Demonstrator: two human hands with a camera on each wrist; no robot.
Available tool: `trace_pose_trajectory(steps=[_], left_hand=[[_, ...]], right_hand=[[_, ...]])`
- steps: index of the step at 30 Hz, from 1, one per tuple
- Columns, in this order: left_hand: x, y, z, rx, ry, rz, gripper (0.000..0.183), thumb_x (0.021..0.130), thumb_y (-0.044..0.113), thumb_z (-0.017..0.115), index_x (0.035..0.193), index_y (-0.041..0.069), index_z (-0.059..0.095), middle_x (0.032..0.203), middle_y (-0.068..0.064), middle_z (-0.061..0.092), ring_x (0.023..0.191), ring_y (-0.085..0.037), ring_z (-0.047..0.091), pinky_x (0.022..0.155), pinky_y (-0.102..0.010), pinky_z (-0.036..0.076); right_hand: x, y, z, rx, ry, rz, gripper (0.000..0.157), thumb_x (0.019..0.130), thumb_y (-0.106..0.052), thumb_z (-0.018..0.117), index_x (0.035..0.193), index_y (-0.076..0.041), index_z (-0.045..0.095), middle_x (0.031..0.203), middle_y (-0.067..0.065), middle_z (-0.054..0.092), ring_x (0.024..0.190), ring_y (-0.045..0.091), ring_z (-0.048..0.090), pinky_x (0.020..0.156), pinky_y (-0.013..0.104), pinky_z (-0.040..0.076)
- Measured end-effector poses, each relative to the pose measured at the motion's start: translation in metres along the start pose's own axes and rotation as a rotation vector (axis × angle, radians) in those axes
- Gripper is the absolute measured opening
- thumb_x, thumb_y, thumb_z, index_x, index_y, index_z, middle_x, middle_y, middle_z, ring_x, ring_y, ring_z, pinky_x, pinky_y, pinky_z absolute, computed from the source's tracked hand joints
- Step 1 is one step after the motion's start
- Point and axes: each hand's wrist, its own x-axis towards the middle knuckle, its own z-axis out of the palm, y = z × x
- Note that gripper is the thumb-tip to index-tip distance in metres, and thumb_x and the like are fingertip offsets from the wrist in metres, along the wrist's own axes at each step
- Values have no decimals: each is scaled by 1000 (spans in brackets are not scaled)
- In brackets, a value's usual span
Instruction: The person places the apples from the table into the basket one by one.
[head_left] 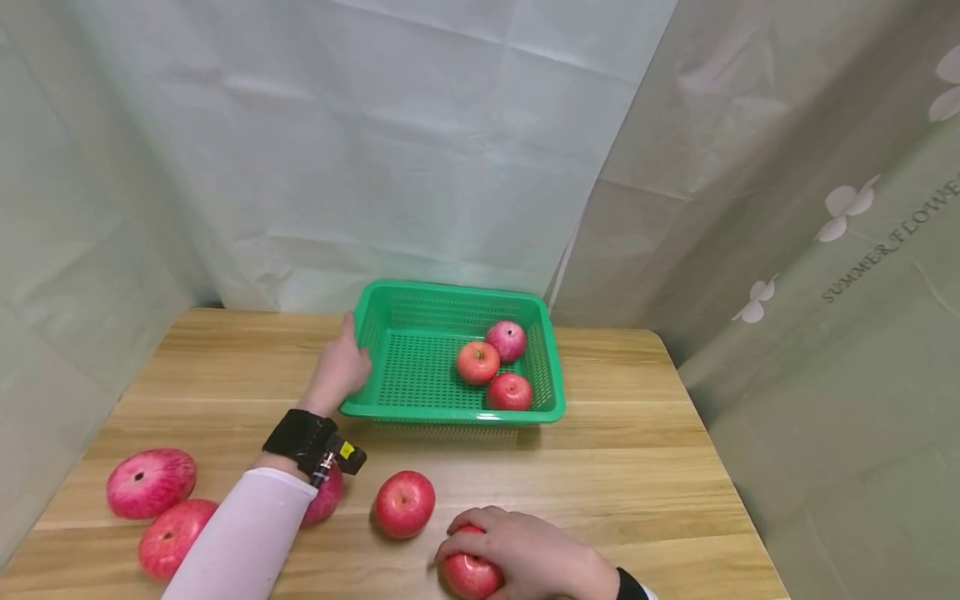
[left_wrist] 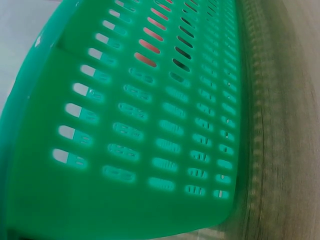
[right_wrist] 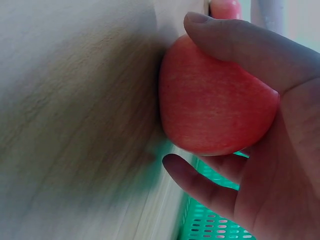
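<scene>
In the head view, the right hand (head_left: 527, 550) has its fingers curled round a red apple (head_left: 472, 577), on the near side of the green basket (head_left: 442, 413), whose left rim the left hand (head_left: 339, 371) holds. The left wrist view shows the basket's slotted wall, but no fingers. In the right wrist view, the palm hides part of the apple; its contact with the table (right_wrist: 60, 100) is unclear.

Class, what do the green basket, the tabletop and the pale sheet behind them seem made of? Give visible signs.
Green basket: probably moulded plastic, fairly glossy; regular slots and a bright edge highlight suggest it.
Tabletop: wood or wood-look laminate, seemingly smooth; grain streaks show, but not which.
Pale sheet: perhaps plastic or coated fabric, slightly shiny; fold creases show.
</scene>
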Motion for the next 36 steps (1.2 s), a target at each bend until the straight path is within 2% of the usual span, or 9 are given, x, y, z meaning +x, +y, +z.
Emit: trace_pose_trajectory(steps=[8, 14, 21, 26, 36], left_hand=[[-1, 2, -1, -12, -1, -1, 80, 110, 8, 42, 168, -1, -12, 96, -33, 64, 65, -31, 61, 56, -40, 51], [0, 1, 0, -5, -4, 2, 79, 110, 8, 42, 169, -1, -11, 93, -32, 64, 65, -31, 61, 55, -40, 50], [-1, 1, -1, -6, 2, 8, 79, 110, 8, 41, 168, -2, -11, 110, -41, 62, 72, -34, 63, 58, -41, 51], [-1, 2, -1, -5, 1, 6, 79, 111, 9, 43, 168, -2, -10, 108, -40, 63, 71, -34, 63, 58, -41, 51], [-1, 1, -1, 7, 16, 23, 78, 109, 7, 43, 168, -5, -7, 105, -40, 64, 70, -34, 62, 57, -41, 50]], right_hand=[[0, 0, 1, -20, 10, -9, 57, 95, -55, 77, 148, -45, 56, 146, -16, 54, 129, 2, 50, 102, 23, 48], [-1, 0, -1, -38, 43, -27, 55, 96, -55, 77, 146, -43, 58, 144, -15, 56, 129, 3, 51, 105, 24, 46], [-1, 1, -8, -104, 103, -44, 60, 90, -51, 84, 143, -41, 59, 141, -14, 57, 129, 4, 52, 105, 26, 46], [-1, 1, -12, -104, 109, -42, 66, 84, -47, 90, 142, -39, 60, 140, -12, 58, 127, 5, 53, 104, 26, 47], [0, 2, -33, -89, 114, -49, 71, 86, -45, 90, 149, -40, 56, 145, -8, 57, 131, 8, 53, 104, 29, 49]])
